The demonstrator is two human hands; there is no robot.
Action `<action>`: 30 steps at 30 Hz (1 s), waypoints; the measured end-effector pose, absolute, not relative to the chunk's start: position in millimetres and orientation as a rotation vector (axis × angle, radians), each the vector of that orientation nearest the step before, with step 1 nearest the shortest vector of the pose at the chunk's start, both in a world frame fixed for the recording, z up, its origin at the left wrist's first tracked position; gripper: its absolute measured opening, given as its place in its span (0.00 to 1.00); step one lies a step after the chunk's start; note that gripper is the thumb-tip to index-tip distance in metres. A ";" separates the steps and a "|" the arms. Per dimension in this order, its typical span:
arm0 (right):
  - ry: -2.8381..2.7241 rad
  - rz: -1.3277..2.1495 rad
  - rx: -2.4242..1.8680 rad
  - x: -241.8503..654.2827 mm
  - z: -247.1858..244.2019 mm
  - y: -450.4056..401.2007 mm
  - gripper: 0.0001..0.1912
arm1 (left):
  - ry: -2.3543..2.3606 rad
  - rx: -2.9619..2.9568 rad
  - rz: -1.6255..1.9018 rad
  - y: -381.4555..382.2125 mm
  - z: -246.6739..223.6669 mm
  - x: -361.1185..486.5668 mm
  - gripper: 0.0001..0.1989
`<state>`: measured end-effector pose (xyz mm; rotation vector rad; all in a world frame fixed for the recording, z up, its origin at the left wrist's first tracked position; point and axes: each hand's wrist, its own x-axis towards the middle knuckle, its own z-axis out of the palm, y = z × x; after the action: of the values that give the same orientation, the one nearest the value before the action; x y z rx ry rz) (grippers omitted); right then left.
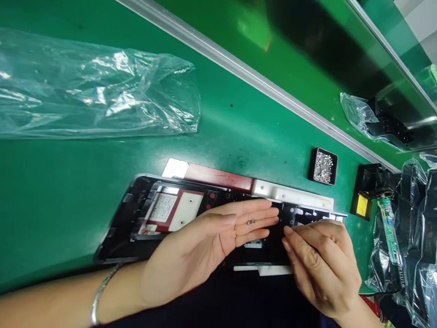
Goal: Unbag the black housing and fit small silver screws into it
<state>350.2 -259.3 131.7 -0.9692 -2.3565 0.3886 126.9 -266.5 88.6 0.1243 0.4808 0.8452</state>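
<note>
My left hand [208,241] is stretched out palm up above a long black plastic housing [119,218]. A couple of tiny metal screws [251,222] rest loose on its flat fingers. To the right, the thumb and fingertips of my right hand [321,264] are pinched together low over the housing's right part. Whatever is between those fingertips is too small or hidden to make out. The housing has a labelled window section at its left and lies on a red and white fixture [221,176]. My hands cover much of the housing's middle and right.
A small black box of screws [323,167] stands behind the housing. Further right are a black holder with a yellow patch [362,205], a green-and-clear electric screwdriver [389,230] and bagged black parts [413,228]. A clear plastic bag [102,91] lies at the back left.
</note>
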 end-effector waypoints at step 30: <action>-2.263 0.689 -0.967 327.2 130.4 -255.2 0.08 | 0.271 0.314 0.741 -273.3 80.8 116.0 0.23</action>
<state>327.2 -255.2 130.4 -0.9669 -2.2632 0.6889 116.0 -273.3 80.8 0.3142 0.2710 0.7414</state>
